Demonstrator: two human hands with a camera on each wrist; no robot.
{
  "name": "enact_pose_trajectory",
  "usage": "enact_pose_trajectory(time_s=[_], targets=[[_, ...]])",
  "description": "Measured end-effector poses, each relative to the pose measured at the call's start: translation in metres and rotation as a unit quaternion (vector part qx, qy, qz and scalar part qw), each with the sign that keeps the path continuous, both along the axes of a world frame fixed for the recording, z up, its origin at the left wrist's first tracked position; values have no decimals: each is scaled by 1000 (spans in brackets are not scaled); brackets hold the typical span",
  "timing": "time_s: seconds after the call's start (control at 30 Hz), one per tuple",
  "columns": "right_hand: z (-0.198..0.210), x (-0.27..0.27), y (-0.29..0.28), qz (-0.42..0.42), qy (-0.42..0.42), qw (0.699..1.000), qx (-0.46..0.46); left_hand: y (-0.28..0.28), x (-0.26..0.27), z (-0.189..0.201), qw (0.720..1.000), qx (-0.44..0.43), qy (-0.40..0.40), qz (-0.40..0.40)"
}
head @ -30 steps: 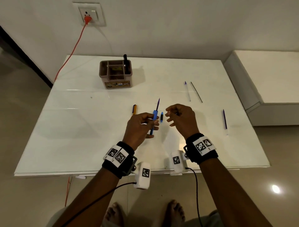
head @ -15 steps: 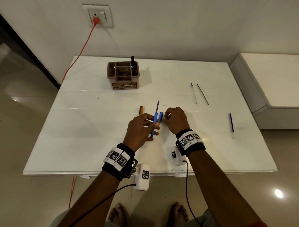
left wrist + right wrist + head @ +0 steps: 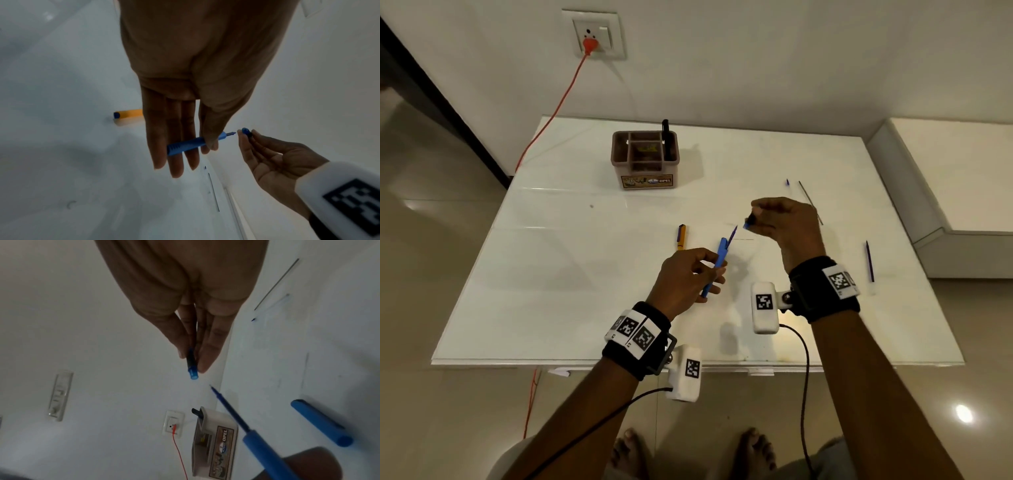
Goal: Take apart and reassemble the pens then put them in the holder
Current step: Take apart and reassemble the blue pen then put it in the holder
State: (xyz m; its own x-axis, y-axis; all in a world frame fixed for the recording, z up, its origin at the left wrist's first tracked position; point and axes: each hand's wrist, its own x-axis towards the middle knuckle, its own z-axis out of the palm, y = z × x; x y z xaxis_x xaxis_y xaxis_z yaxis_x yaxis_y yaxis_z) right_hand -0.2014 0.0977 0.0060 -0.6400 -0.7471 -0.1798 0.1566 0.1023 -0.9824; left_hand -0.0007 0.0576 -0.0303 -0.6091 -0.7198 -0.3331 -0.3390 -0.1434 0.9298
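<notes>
Hiding most of the small blue tip piece [image 3: 747,224]: right-hand fingers [image 3: 763,209].

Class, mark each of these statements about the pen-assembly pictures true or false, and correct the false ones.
1. The left hand holds the blue pen barrel, its refill sticking out. True.
2. The right hand is empty. False: it pinches a small blue tip piece.
3. The tip piece is already screwed onto the barrel. False: a gap separates them.
4. The brown holder contains a black pen. True.
5. The orange pen part stands in the holder. False: it lies on the table.
</notes>
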Motion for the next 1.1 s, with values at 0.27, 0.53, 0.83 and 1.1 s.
enact_pose_trajectory(time_s=[0.27,0.53,0.83,1.1], targets=[[-1,4,1,7,-13,1000,-22,0,0,-4,1000,21,-12,-16],[-6,13,-2,52,18,998,29,-1,-2,-5,1000,22,-8,-11],[-4,15,-4,10,20,1000,-5,0,-3,-5,1000,23,-6,-11],[-2,17,-5,12,37,999,-18,0,-4,-5,1000,26,-6,-12]])
